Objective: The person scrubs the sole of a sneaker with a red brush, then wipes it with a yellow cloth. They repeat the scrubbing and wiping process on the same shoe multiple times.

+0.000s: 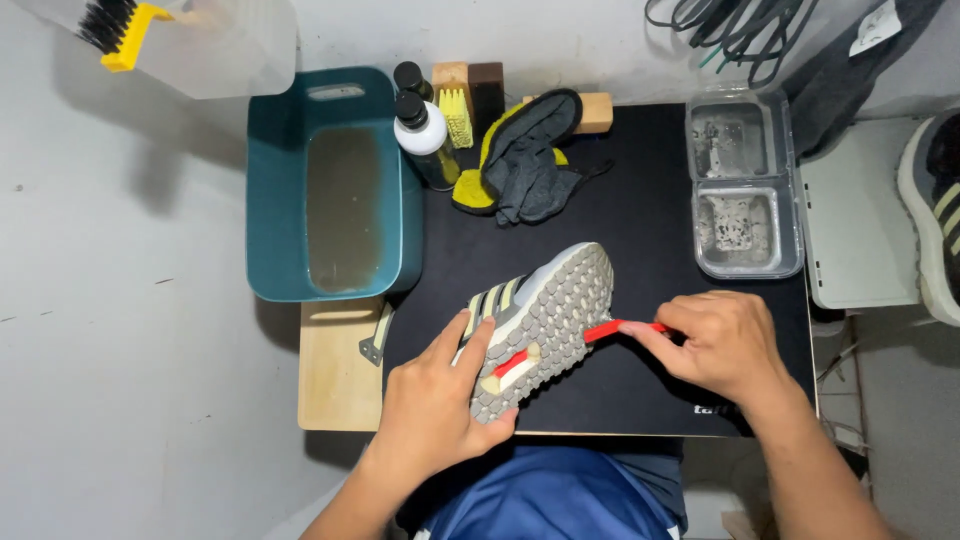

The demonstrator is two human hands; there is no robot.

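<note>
Left hand [432,400]: closest in, fingers wrapped around the heel end of the grey sneaker [535,320], thumb up along the striped side, tipping it so the sole faces up. A firm hold matters here, I'd say, or the shoe will roll under pressure.
Right hand [722,345]: fingers pinched shut on the handle end of a thin red brush [560,345], pulling in from the right.
Brush head: pale bristle end touching the studded grey sole near the heel; short strokes that follow the tread grooves look like the way to lift the dirt.
Sneaker position: lying at a slant on the black work mat [620,230], toe pointing up and right.
Mat edge: the shoe sits near the front edge, so keep it braced.
Further back: a grey-and-yellow cloth [530,160] bunched up, a clear two-part tray [745,185] on the right.
Far left: a teal tub [330,185] of murky water, with a black-capped bottle [425,135] just beside it.
</note>
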